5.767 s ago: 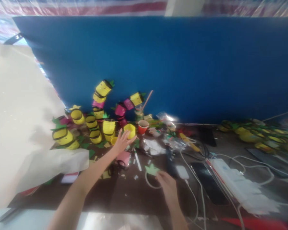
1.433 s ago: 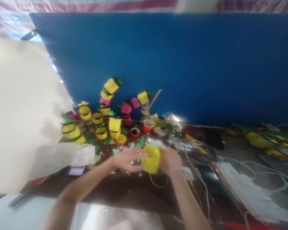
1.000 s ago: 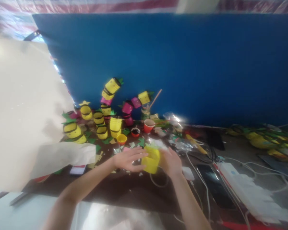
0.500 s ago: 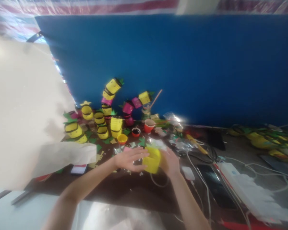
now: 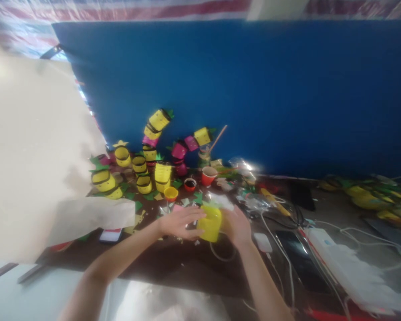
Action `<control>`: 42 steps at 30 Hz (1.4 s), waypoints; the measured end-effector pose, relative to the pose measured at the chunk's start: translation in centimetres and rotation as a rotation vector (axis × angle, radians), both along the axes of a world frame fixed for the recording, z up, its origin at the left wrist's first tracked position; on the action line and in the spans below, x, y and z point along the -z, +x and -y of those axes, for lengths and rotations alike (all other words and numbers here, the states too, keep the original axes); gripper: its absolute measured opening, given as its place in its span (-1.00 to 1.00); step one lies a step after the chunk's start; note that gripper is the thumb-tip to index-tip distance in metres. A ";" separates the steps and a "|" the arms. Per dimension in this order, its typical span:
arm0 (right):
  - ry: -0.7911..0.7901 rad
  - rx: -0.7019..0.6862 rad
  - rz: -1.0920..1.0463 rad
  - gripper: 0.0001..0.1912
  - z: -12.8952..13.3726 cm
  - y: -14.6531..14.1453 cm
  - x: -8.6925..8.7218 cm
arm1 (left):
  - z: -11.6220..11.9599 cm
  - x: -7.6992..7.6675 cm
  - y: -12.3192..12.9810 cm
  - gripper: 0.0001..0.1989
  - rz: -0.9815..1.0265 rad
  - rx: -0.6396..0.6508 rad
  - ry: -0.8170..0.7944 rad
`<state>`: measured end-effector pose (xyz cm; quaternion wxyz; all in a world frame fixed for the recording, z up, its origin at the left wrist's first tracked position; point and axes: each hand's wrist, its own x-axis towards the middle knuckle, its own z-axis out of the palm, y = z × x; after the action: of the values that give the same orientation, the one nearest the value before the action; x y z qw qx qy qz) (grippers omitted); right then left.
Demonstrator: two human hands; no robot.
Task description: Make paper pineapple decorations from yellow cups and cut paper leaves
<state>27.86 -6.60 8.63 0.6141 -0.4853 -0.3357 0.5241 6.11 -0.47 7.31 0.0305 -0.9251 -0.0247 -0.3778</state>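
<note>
A bright yellow, curved piece of paper (image 5: 210,225), somewhat blurred, is held above the dark table between my hands. From the left, my left hand (image 5: 180,223) grips it, with the fingertips over its near face and left edge. My right hand (image 5: 239,226) closes on its right side; those fingers are smeared and partly hidden behind the paper. Just beyond my hands are a small yellow-lined cup (image 5: 170,193), a red cup with dark contents (image 5: 190,184) and a taller red paper cup (image 5: 208,175).
Yellow paper rings with green leaf tops (image 5: 143,184) crowd the back left. White paper (image 5: 96,218) lies at left, beside a phone (image 5: 110,235). On the right are a black phone (image 5: 302,258), a white charger (image 5: 263,242), cables and a power strip (image 5: 341,263). A blue panel (image 5: 237,89) stands behind.
The yellow paper has turned slightly between my hands, so its fold and inner side show less than before. Both hands keep nearly the same place.
</note>
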 end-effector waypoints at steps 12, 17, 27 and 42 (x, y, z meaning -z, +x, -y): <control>-0.061 0.001 -0.309 -0.60 1.8 1.5 4.0 | -7.3 0.9 1.1 -0.53 -0.247 -0.401 0.135; -0.073 0.014 -0.338 -0.65 2.6 1.4 4.9 | -9.0 1.7 2.6 -0.55 -0.199 -0.503 0.143; -0.039 0.030 -0.261 -0.67 3.4 1.7 5.6 | -10.8 3.1 3.1 -0.61 -0.135 -0.579 0.145; -0.017 0.053 -0.128 -0.66 3.5 1.6 6.0 | -10.8 3.6 3.1 -0.55 -0.186 -0.617 0.114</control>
<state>29.42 -10.12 2.63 0.6440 -0.4644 -0.2783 0.5405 9.25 10.31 3.76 0.1974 -0.9012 -0.2799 -0.2656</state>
